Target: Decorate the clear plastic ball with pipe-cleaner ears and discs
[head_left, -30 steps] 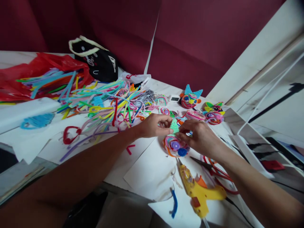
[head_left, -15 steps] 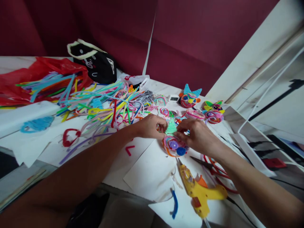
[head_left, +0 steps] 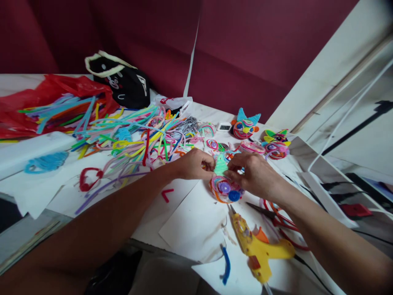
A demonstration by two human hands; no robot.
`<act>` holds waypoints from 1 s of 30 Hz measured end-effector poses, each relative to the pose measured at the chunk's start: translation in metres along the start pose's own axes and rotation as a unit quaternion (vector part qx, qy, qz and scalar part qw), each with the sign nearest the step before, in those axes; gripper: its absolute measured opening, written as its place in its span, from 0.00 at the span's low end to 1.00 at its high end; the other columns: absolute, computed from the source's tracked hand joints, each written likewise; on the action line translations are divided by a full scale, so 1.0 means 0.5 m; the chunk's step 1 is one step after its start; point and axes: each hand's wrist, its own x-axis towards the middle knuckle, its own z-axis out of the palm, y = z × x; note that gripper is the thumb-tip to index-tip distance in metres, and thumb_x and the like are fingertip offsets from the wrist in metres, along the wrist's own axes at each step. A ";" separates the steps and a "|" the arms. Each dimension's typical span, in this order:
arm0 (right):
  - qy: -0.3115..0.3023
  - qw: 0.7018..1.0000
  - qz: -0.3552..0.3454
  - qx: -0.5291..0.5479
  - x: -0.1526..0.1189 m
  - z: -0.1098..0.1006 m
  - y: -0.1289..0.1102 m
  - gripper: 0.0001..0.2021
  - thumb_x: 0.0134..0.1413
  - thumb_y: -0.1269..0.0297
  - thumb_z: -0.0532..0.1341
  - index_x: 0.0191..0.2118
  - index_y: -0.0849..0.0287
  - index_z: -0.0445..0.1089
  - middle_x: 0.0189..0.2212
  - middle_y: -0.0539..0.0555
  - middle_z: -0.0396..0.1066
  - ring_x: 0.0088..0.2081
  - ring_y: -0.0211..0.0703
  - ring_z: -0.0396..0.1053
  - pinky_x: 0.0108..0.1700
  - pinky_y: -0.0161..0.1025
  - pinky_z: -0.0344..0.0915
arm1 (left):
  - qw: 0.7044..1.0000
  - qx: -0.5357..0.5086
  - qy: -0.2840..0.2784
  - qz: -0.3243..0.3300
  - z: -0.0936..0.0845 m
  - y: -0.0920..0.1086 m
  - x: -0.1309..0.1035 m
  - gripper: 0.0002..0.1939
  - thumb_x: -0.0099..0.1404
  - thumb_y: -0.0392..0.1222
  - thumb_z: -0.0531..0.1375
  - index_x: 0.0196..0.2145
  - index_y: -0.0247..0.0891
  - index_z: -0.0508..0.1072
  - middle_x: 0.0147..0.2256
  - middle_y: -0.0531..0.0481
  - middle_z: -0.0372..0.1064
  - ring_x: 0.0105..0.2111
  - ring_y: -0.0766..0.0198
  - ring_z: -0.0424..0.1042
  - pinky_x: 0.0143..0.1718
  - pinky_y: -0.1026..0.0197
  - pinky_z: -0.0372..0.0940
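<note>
Nearby, a yellow glue gun (head_left: 258,248) and scissors (head_left: 273,217) with red handles lie on the counter (head_left: 211,110) just in front of the round piece (head_left: 225,189), and the right forearm partly covers these scissors, while a tangled heap of fuzzy stems (head_left: 144,131) spreads at the left. Between the hands, the light green triangle (head_left: 220,165) stands with its point upward at the top edge of the round piece, and the fingers of the left hand (head_left: 196,164) and right hand (head_left: 254,174) pinch its sides. Its surface looks soft and ribbed, and below it are curled pink and orange strands, with one purple and one blue disc.
</note>
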 end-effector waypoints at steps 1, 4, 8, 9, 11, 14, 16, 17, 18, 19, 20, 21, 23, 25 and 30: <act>0.000 1.000 -0.001 0.000 0.001 0.001 0.001 0.05 0.51 0.71 0.62 0.27 0.61 0.73 0.27 0.54 0.73 0.28 0.41 0.66 0.32 0.37 0.58 | 1.000 -0.001 0.000 -0.004 0.000 0.000 0.000 0.04 0.51 0.34 0.64 0.21 0.33 0.72 0.19 0.55 0.67 0.21 0.72 0.64 0.25 0.70 0.58; 0.001 1.000 -0.010 0.005 0.001 0.003 0.004 0.05 0.52 0.72 0.62 0.28 0.61 0.74 0.27 0.54 0.74 0.29 0.42 0.68 0.33 0.38 0.60 | 1.000 -0.005 0.001 -0.016 0.001 -0.003 0.000 0.05 0.51 0.35 0.64 0.21 0.33 0.73 0.19 0.56 0.66 0.21 0.72 0.64 0.24 0.70 0.57; 0.065 0.997 -0.037 0.031 -0.014 -0.015 0.009 0.05 0.54 0.70 0.62 0.34 0.60 0.76 0.32 0.56 0.76 0.35 0.47 0.72 0.39 0.42 0.64 | 0.999 -0.009 0.002 -0.036 0.004 -0.007 0.000 0.06 0.51 0.37 0.64 0.21 0.33 0.73 0.20 0.55 0.67 0.22 0.71 0.64 0.25 0.69 0.58; 0.098 0.994 -0.038 0.040 -0.022 -0.024 0.011 0.06 0.55 0.68 0.61 0.36 0.60 0.76 0.34 0.57 0.77 0.37 0.48 0.73 0.41 0.43 0.65 | 0.999 -0.008 0.001 -0.040 0.004 -0.007 0.000 0.06 0.52 0.38 0.64 0.21 0.33 0.73 0.20 0.55 0.67 0.22 0.71 0.65 0.25 0.69 0.58; 0.166 0.984 -0.026 0.054 -0.043 -0.046 0.016 0.08 0.57 0.64 0.61 0.40 0.59 0.75 0.38 0.58 0.77 0.41 0.50 0.74 0.44 0.46 0.67 | 0.999 -0.004 -0.001 -0.048 0.005 -0.007 0.000 0.07 0.52 0.39 0.64 0.21 0.33 0.73 0.21 0.54 0.68 0.23 0.70 0.65 0.27 0.69 0.58; 0.234 0.969 0.016 0.074 -0.082 -0.068 0.034 0.10 0.56 0.61 0.63 0.43 0.57 0.74 0.41 0.57 0.77 0.44 0.51 0.74 0.47 0.47 0.69 | 0.998 0.007 -0.008 -0.068 0.005 -0.006 0.000 0.08 0.52 0.41 0.64 0.22 0.32 0.73 0.21 0.53 0.68 0.24 0.69 0.66 0.28 0.68 0.59; 0.244 0.963 0.062 0.100 -0.107 -0.065 0.051 0.13 0.54 0.61 0.64 0.46 0.56 0.73 0.44 0.57 0.76 0.46 0.51 0.74 0.49 0.50 0.69 | 0.996 0.012 -0.013 -0.085 0.004 -0.004 0.001 0.09 0.52 0.41 0.64 0.22 0.32 0.74 0.21 0.53 0.68 0.25 0.68 0.65 0.28 0.67 0.59; 0.245 0.958 0.089 0.120 -0.118 -0.057 0.060 0.15 0.54 0.61 0.64 0.47 0.56 0.72 0.45 0.57 0.76 0.47 0.52 0.73 0.50 0.51 0.69 | 0.996 0.012 -0.016 -0.091 0.003 -0.002 0.001 0.09 0.52 0.42 0.64 0.22 0.32 0.74 0.21 0.53 0.68 0.25 0.68 0.65 0.28 0.67 0.59; 0.239 0.954 0.116 0.141 -0.127 -0.047 0.068 0.16 0.53 0.60 0.64 0.49 0.56 0.71 0.46 0.58 0.75 0.47 0.52 0.73 0.50 0.52 0.69 | 0.995 0.011 -0.019 -0.097 0.003 0.000 0.002 0.09 0.52 0.42 0.64 0.22 0.32 0.74 0.21 0.53 0.68 0.25 0.69 0.65 0.28 0.67 0.59; 0.229 0.950 0.139 0.161 -0.134 -0.034 0.075 0.18 0.53 0.60 0.64 0.50 0.56 0.71 0.46 0.58 0.75 0.47 0.52 0.74 0.50 0.53 0.69 | 0.995 0.009 -0.021 -0.102 0.002 0.002 0.003 0.09 0.52 0.43 0.64 0.23 0.32 0.75 0.21 0.53 0.68 0.24 0.69 0.65 0.28 0.67 0.59; 0.217 0.947 0.156 0.180 -0.140 -0.021 0.081 0.18 0.54 0.60 0.63 0.51 0.57 0.70 0.46 0.58 0.75 0.46 0.52 0.74 0.49 0.53 0.70 | 0.994 0.007 -0.022 -0.105 0.001 0.003 0.004 0.10 0.52 0.43 0.64 0.23 0.32 0.75 0.21 0.53 0.68 0.25 0.68 0.66 0.28 0.68 0.59; 0.201 0.945 0.168 0.197 -0.143 -0.007 0.086 0.19 0.54 0.60 0.63 0.51 0.57 0.69 0.45 0.59 0.76 0.46 0.52 0.74 0.48 0.52 0.71 | 0.994 0.005 -0.023 -0.107 0.001 0.005 0.005 0.10 0.52 0.43 0.64 0.23 0.33 0.75 0.22 0.53 0.69 0.25 0.68 0.66 0.28 0.68 0.60; 0.182 0.939 0.181 0.228 -0.144 0.020 0.091 0.20 0.53 0.60 0.64 0.52 0.57 0.69 0.44 0.59 0.76 0.45 0.51 0.74 0.46 0.50 0.72 | 0.994 0.004 -0.025 -0.107 -0.001 0.009 0.006 0.09 0.53 0.44 0.63 0.24 0.33 0.75 0.22 0.53 0.70 0.25 0.67 0.67 0.28 0.67 0.60; 0.175 0.930 0.188 0.261 -0.139 0.043 0.093 0.21 0.53 0.60 0.64 0.53 0.58 0.68 0.40 0.58 0.76 0.42 0.50 0.75 0.44 0.49 0.72 | 0.994 0.007 -0.027 -0.104 -0.002 0.012 0.007 0.10 0.53 0.44 0.63 0.24 0.34 0.74 0.22 0.53 0.71 0.25 0.67 0.67 0.28 0.67 0.61; 0.180 0.899 0.188 0.351 -0.126 0.082 0.094 0.20 0.53 0.60 0.63 0.51 0.59 0.66 0.35 0.55 0.76 0.37 0.46 0.75 0.42 0.46 0.72 | 0.993 0.019 -0.027 -0.109 -0.004 0.015 0.007 0.11 0.53 0.46 0.64 0.24 0.34 0.75 0.23 0.52 0.72 0.26 0.66 0.69 0.29 0.67 0.62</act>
